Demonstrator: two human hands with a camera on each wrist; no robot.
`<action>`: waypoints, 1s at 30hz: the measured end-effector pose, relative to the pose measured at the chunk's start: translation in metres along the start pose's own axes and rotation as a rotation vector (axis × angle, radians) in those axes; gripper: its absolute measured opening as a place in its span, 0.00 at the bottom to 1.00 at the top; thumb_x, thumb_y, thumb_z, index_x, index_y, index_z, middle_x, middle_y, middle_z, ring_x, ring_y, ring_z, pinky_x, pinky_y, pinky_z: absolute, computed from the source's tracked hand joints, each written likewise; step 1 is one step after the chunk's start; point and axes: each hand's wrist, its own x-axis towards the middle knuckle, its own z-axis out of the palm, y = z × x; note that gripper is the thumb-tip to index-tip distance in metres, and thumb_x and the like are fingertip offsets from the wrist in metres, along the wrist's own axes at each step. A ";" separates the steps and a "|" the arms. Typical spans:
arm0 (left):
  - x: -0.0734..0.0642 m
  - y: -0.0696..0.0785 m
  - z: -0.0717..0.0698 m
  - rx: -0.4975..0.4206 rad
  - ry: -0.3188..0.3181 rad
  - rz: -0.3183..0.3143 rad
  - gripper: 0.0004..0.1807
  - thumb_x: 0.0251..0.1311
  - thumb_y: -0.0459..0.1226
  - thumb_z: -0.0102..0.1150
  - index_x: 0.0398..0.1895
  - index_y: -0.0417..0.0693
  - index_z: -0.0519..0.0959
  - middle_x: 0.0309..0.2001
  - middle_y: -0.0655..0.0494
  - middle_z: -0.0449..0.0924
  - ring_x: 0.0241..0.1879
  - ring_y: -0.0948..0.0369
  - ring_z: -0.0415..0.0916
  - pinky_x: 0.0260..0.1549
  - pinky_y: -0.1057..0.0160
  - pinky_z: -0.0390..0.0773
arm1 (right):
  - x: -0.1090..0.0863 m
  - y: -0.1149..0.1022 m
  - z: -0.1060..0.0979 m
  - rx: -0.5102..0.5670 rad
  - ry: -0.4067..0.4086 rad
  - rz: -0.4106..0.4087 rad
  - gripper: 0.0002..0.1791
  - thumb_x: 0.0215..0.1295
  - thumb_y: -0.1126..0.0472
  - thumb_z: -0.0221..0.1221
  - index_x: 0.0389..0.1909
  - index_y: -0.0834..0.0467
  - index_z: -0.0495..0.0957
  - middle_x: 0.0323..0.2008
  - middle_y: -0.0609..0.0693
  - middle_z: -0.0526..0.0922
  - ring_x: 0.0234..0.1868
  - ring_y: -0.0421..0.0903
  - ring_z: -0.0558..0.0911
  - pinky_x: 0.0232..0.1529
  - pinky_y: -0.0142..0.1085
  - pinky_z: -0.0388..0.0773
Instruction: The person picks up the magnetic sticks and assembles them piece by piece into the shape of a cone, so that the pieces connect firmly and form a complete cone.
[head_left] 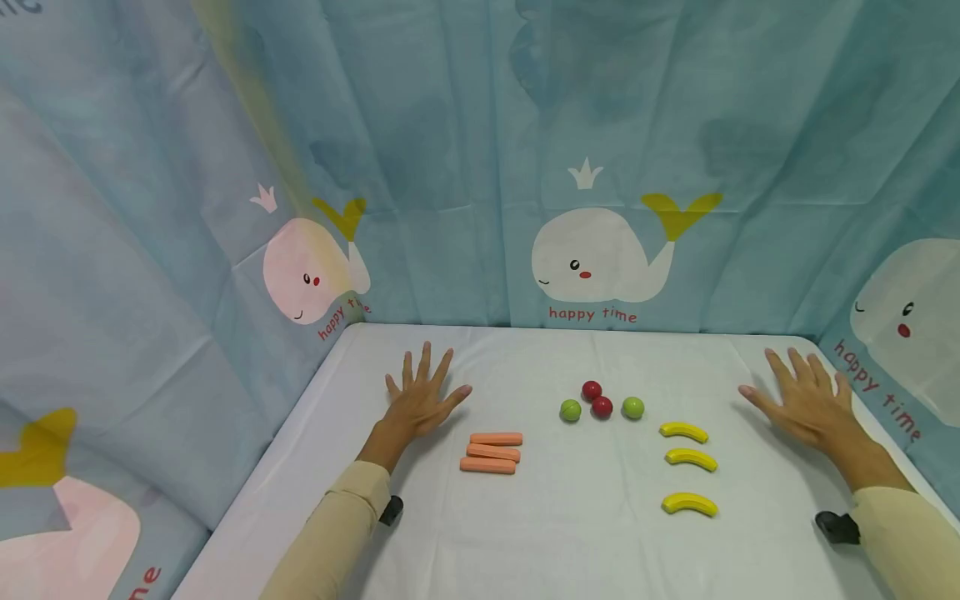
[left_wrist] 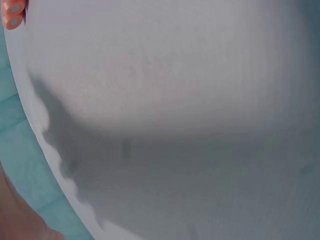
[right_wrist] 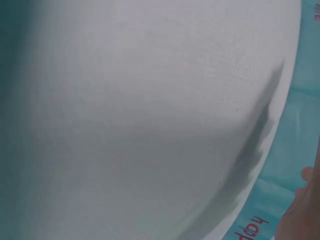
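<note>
My left hand (head_left: pixel 417 407) is held over the left part of the white table with its fingers spread, holding nothing. Just to its right lie three orange-pink sausage-shaped sticks (head_left: pixel 491 452), side by side; the ends of two sticks (left_wrist: pixel 13 15) show in the left wrist view's corner. Over the right edge of the table, my right hand (head_left: pixel 813 407) is likewise spread and bare. Three small yellow bananas (head_left: pixel 691 460) lie in a column to its left. Two red balls (head_left: pixel 602 407) sit between two green balls (head_left: pixel 571 410) near the middle.
A white cloth covers the table (head_left: pixel 570 533). Behind and beside it hangs a blue curtain (head_left: pixel 450 167) printed with whales. A black wrist camera (head_left: pixel 837 527) is worn at the right sleeve, and another black device (head_left: pixel 392 510) at the left.
</note>
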 end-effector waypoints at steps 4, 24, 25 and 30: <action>0.001 -0.001 0.001 -0.007 0.033 0.020 0.49 0.72 0.73 0.40 0.88 0.63 0.45 0.87 0.44 0.35 0.84 0.35 0.35 0.69 0.17 0.44 | -0.003 -0.005 0.000 0.021 0.017 0.007 0.58 0.75 0.28 0.50 0.84 0.65 0.39 0.77 0.81 0.46 0.74 0.84 0.46 0.67 0.82 0.37; -0.014 0.088 0.015 -0.635 0.078 0.218 0.31 0.72 0.47 0.68 0.74 0.48 0.74 0.67 0.45 0.74 0.66 0.44 0.75 0.62 0.44 0.79 | -0.053 -0.077 -0.004 0.290 0.046 -0.137 0.49 0.68 0.43 0.70 0.79 0.66 0.61 0.69 0.77 0.67 0.65 0.78 0.65 0.55 0.79 0.63; -0.015 0.092 0.016 -0.651 0.075 0.225 0.30 0.72 0.46 0.68 0.74 0.47 0.75 0.67 0.46 0.75 0.65 0.43 0.76 0.60 0.45 0.80 | -0.056 -0.081 -0.005 0.303 0.043 -0.147 0.48 0.67 0.44 0.70 0.78 0.66 0.63 0.69 0.75 0.69 0.64 0.75 0.66 0.54 0.77 0.66; -0.017 0.114 0.023 -0.664 0.072 0.254 0.27 0.73 0.43 0.67 0.71 0.47 0.77 0.64 0.48 0.77 0.63 0.46 0.79 0.58 0.52 0.83 | -0.073 -0.097 -0.007 0.317 0.076 -0.197 0.40 0.64 0.46 0.74 0.72 0.61 0.73 0.63 0.62 0.78 0.56 0.54 0.75 0.50 0.53 0.79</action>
